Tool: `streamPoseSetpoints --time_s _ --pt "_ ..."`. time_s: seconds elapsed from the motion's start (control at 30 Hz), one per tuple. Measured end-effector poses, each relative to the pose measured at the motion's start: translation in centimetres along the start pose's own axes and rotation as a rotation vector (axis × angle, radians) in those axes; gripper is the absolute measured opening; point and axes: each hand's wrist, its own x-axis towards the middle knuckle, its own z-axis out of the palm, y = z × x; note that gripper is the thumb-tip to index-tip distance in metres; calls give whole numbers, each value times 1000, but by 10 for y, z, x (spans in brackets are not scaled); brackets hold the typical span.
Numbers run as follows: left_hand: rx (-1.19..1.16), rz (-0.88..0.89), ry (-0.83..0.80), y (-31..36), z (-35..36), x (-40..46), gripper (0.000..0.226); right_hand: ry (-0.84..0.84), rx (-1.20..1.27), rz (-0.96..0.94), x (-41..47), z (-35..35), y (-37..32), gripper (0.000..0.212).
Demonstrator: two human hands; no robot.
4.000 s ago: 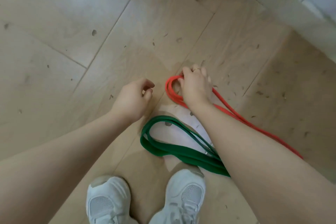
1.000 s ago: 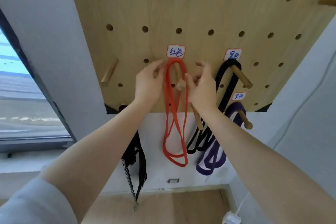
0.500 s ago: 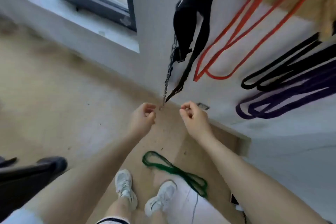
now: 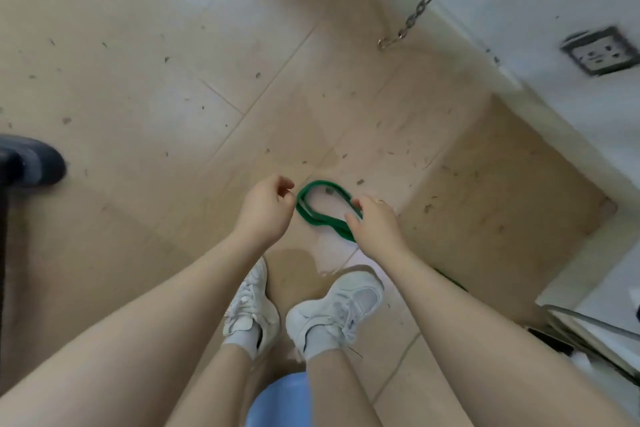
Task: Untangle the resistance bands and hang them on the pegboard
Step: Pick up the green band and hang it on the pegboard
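Head view: both hands drop toward the last band on the floor.
With the red band hung a second ago, the gaze has swung down: one green band (image 4: 320, 215) lies on the floor (image 4: 138, 80) before two white shoes (image 4: 332, 305). Left hand (image 4: 265, 213) and right hand (image 4: 375, 227), two, loosely curled, grasp nothing yet.

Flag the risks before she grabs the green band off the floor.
1. The green band lies doubled on the floor, and its far end runs under the right hand and arm toward the white shoes; lifting it could snag on a foot.
2. Neither the right hand nor the left hand grips it yet, so lifting one strand may leave it twisted.
3. The hanging chain dangles nearby and could catch the band when raised.
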Motion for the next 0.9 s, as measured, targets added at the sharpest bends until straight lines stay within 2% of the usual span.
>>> streamPoseSetpoints --time_s 0.2,0.27,0.4,0.53,0.6,0.67,0.8,0.9 --pt "8 -28 21 -84 65 96 29 174 -206 -131 107 103 24 43" --pt "-8 -28 33 -100 76 112 28 240 -280 -216 131 117 27 40" --pt "-21 -14 15 -109 80 115 25 217 -438 -361 148 111 21 23" --pt "-83 76 -65 -78 63 79 26 95 -354 -388 100 57 1 23" --pt "-60 180 -156 -47 51 49 33 39 -280 -374 58 17 -5 26" --pt "-50 269 -244 -8 37 16 30 11 -197 -359 11 -30 -11 26" --pt "-62 374 -363 78 -3 -56 33 68 -106 -330 -86 -125 -25 23" --pt "-75 477 -366 132 -38 -116 35 161 -81 -324 -157 -188 -40 25"
